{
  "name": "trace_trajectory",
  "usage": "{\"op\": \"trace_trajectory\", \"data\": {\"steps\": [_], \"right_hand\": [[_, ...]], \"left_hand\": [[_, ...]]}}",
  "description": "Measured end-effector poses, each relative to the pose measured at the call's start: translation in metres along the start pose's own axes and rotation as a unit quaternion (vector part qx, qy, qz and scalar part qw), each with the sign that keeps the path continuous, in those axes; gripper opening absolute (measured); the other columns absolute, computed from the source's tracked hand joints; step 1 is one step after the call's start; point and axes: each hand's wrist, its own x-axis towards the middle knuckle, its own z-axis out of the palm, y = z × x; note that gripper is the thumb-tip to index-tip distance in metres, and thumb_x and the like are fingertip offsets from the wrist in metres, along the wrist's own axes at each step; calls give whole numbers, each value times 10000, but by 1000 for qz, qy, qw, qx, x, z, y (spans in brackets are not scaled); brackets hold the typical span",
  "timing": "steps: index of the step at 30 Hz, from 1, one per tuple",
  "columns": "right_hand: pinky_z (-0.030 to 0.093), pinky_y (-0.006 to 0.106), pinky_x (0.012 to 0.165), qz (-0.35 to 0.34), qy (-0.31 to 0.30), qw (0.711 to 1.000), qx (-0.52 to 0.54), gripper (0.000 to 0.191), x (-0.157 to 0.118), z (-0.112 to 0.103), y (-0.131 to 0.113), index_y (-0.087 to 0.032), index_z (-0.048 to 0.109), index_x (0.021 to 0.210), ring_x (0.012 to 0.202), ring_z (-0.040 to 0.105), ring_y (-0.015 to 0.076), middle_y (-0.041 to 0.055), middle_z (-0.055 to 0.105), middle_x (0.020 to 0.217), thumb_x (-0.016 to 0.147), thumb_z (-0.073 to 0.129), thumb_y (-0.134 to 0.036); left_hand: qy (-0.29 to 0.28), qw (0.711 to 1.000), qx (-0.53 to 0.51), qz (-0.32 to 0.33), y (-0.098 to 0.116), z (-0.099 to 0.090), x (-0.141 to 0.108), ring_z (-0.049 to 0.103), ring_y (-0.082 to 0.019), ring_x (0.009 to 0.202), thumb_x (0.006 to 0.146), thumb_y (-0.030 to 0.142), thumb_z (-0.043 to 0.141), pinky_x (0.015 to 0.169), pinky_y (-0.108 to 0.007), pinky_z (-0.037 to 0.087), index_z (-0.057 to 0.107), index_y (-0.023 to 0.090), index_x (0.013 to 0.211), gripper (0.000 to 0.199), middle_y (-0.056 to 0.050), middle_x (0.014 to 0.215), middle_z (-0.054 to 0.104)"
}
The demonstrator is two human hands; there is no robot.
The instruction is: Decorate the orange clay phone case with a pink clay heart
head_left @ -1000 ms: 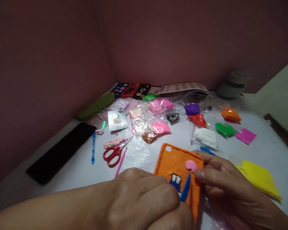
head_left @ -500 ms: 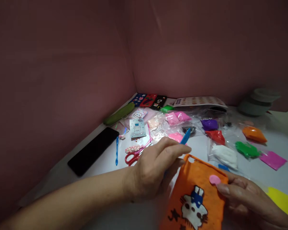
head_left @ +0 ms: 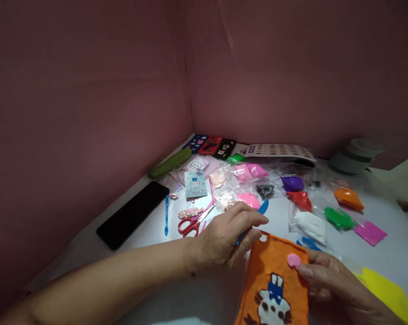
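My left hand (head_left: 229,232) is closed around a blue plastic clay knife (head_left: 264,206), whose blade sticks out above the fingers. Its fingertips are beside the upper left corner of an orange clay-covered phone case (head_left: 274,253). The case bears a white cat figure (head_left: 274,303) in blue clothing, seen upside down, and a round pink clay piece (head_left: 294,260) near its top right. Gripping the case's right edge is my right hand (head_left: 332,280), its thumb just below the pink piece. The lower end of the case runs out of view.
A black phone (head_left: 133,214), a blue tool (head_left: 166,215) and red scissors (head_left: 194,224) lie at left. Several bags of coloured clay, such as white clay (head_left: 310,226), cover the right side. Farther back are a green pouch (head_left: 170,163), decorated cases (head_left: 212,145) and a lidded jar (head_left: 354,155).
The view has shifted slightly. The case and my right hand appear a little farther left and lower. My left hand still holds the blue clay knife, now a bit lower.
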Motion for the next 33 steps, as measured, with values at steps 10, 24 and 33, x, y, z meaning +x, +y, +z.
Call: {"op": "trace_trajectory", "data": {"steps": [10, 24, 33], "right_hand": [[508, 260, 693, -22, -35, 999, -20, 192, 9, -9, 1, -117, 770, 877, 667, 683, 172, 90, 751, 739, 723, 760, -232], [487, 308, 743, -31, -5, 999, -22, 174, 11, -14, 0, -116, 764, 835, 678, 657, 169, 72, 747, 753, 691, 758, -215], [493, 296, 704, -38, -9, 999, -28, 188, 9, -13, 1, -126, 755, 860, 672, 657, 169, 63, 733, 732, 701, 748, -225]], "left_hand": [[1, 1000, 9, 15, -12, 15, -7, 613, -185, 934, 947, 130, 413, 795, -308, 555, 538, 105, 1116, 211, -121, 981, 609], [0, 999, 51, 0, -15, 17, -11, 615, -182, 991, 918, 78, 495, 833, -285, 540, 560, 115, 1123, 218, -109, 1029, 616], [3, 998, 56, 2, -15, 16, -12, 636, -208, 962, 915, 86, 478, 785, -320, 568, 561, 163, 1156, 266, -112, 1032, 629]]}}
